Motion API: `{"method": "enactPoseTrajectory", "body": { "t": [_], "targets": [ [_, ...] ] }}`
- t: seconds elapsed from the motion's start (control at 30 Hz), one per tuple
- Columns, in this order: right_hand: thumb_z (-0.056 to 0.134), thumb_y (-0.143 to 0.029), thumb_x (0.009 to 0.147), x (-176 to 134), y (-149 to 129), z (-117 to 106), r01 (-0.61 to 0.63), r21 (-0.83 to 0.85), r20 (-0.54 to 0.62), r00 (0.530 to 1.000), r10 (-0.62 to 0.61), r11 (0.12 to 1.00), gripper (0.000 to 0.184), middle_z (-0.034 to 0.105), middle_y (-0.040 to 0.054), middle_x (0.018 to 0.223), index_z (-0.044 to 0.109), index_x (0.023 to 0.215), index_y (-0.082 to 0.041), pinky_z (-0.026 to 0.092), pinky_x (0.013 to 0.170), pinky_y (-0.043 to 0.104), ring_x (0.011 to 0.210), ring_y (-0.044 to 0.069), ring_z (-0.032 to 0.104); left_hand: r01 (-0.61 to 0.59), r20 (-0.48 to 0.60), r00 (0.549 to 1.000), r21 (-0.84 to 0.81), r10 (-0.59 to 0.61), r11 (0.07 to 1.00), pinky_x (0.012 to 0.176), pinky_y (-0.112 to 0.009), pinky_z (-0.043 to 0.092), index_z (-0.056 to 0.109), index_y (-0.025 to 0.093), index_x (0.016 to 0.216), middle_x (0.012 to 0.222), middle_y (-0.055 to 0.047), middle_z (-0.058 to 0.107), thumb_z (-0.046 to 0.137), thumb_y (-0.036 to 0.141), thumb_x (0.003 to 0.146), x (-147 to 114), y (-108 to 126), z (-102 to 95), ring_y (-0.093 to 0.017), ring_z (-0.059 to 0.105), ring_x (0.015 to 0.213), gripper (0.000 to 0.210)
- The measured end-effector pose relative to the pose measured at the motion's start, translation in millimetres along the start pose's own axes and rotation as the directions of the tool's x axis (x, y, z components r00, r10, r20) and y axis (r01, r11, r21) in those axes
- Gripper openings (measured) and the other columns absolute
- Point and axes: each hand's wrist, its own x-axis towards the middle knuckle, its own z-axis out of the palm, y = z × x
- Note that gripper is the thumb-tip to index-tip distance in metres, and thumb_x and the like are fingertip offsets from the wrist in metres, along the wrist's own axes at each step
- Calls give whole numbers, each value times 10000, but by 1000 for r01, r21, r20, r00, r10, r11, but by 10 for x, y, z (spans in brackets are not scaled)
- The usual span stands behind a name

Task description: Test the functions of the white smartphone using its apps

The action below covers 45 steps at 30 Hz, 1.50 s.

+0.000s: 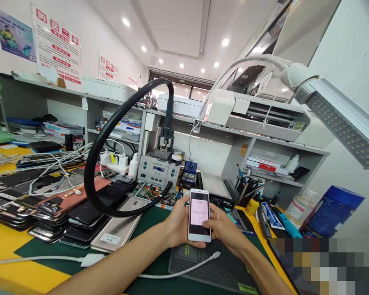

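Note:
A white smartphone (199, 234) is held upright-tilted toward me, its screen lit with a pale pink box of text on black. My left hand (178, 223) is closed around its left side and back. My right hand (221, 225) grips the right edge, the thumb touching the lower part of the screen. Below the phone lies a dark textured mat (209, 266) on a green work mat. A white charging cable (184, 272) runs across it, its plug end pointing right. The fingers behind the phone are partly hidden.
Piles of used phones (49, 205) and white cables crowd the left. A grey rework station (159, 169) with a thick black hose (90, 164) stands ahead. Right are a tool holder (247, 190), a bottle (301, 207) and a blue box (332, 211). A lamp (344, 119) overhangs the right.

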Motion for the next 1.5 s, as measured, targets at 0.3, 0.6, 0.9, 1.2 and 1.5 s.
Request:
{"method": "enactPoseTrajectory", "body": {
  "t": [0.3, 0.6, 0.9, 1.2, 1.5],
  "targets": [
    [560, -151, 662, -32, -67, 7, -50, 33, -1, 999, 50, 998, 615, 676, 68, 1002, 488, 1269, -222, 517, 570, 287, 859, 242, 650, 3, -8, 1000, -17, -4, 1000, 546, -431, 547, 663, 171, 1023, 930, -139, 669, 359, 693, 824, -14, 9, 16, -315, 667, 766, 635],
    [557, -161, 638, -35, -97, 63, -57, 28, -34, 998, 58, 998, 556, 669, 43, 907, 499, 1189, -203, 489, 536, 286, 741, 222, 658, 18, -9, 1000, -8, -18, 1000, 550, -430, 551, 654, 150, 1040, 930, -165, 684, 364, 705, 823, -21, 11, 32, -308, 670, 754, 663],
    [551, -159, 612, -30, -77, 47, -49, 62, -28, 998, 51, 997, 577, 676, 46, 934, 487, 1183, -211, 518, 585, 323, 814, 253, 672, 23, 13, 1000, -10, -23, 1000, 559, -422, 552, 637, 155, 1111, 1025, -184, 682, 376, 714, 809, -28, 15, 42, -369, 675, 901, 686],
    [552, -201, 631, -2, -71, 72, -79, 88, -65, 994, 84, 993, 517, 667, 40, 882, 514, 1147, -205, 499, 550, 307, 717, 218, 649, 24, -6, 1000, 6, -23, 1000, 533, -422, 547, 642, 155, 1088, 953, -179, 690, 291, 683, 852, -40, 27, 61, -304, 674, 743, 676],
    [544, -326, 823, -23, -106, 86, -98, 145, -62, 992, 108, 985, 386, 684, 57, 888, 521, 1191, -211, 495, 551, 297, 726, 216, 664, 10, -7, 1000, -11, -10, 1000, 539, -430, 551, 645, 163, 1060, 1000, -177, 681, 306, 690, 848, -30, 19, 57, -311, 675, 774, 661]
  ]
}}
